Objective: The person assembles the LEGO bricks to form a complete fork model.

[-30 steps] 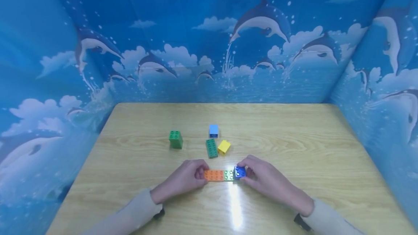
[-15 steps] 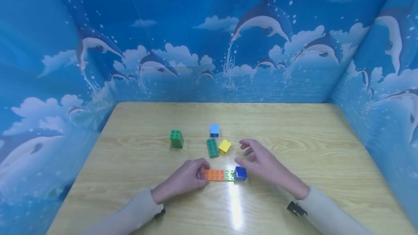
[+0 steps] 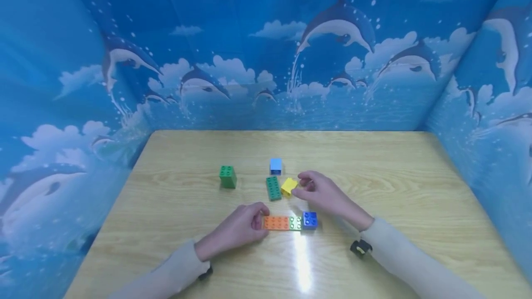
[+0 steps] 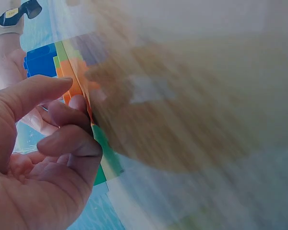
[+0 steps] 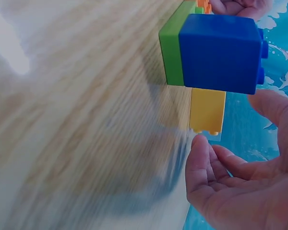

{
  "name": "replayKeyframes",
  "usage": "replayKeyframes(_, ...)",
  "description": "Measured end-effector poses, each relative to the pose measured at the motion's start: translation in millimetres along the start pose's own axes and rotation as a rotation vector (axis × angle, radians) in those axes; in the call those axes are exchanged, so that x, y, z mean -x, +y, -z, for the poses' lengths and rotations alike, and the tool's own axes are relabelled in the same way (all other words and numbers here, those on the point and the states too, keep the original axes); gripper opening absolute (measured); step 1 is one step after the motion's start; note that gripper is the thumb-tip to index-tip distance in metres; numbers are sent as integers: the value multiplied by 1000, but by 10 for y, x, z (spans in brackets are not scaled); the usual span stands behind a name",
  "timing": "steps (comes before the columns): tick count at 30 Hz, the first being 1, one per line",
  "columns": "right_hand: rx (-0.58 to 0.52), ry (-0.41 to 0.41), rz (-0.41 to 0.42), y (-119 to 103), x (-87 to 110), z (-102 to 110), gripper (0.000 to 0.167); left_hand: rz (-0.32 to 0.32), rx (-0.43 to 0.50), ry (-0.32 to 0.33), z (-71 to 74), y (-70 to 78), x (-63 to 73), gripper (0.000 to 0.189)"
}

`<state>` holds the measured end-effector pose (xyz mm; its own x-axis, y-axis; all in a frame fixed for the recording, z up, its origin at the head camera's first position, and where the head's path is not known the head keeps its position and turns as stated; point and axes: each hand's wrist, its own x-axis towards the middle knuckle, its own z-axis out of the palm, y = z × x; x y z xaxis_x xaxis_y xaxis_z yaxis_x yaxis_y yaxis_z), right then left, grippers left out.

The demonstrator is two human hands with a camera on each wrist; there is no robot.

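Note:
My left hand (image 3: 243, 225) curls its thumb and fingers about the left end of an orange studded brick (image 3: 276, 223). In the left wrist view the thumb tip overlaps this orange brick (image 4: 67, 79). Light green studs (image 3: 295, 223) adjoin it on the right, and a dark blue brick (image 3: 309, 220) stands at the far end, on a light green layer (image 5: 173, 50) in the right wrist view. My right hand (image 3: 322, 195) has its thumb and fingers spread beside a yellow brick (image 3: 288, 187), fingertips right at its edge, gripping nothing.
Left of the yellow brick lies a flat green studded brick (image 3: 273, 188). Behind it is a light blue brick (image 3: 276, 166), and farther left a tall green block (image 3: 228, 177) stands upright. Dolphin-print curtains (image 3: 249, 36) border the wooden table (image 3: 395, 174).
My right hand has let go of the dark blue brick and moved back and left to the yellow brick. The left hand stays at the orange brick's end.

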<state>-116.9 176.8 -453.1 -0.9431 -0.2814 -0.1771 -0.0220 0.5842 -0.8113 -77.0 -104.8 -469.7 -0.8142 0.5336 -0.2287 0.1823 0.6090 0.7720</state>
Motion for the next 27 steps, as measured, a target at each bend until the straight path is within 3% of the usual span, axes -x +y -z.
replayKeyframes(8, -46, -24, -32, -18, -122, -112, 65, 8, -19, 8, 22, 17, 19, 45)
replayKeyframes(15, -13, -1, -58, -2, -189, -139, 55, -6, -15, 15, 7, -4, 5, 43)
replayKeyframes(27, -68, 16, -58, -2, -189, -143, 35, 8, -15, 26, -6, 23, -5, 42)
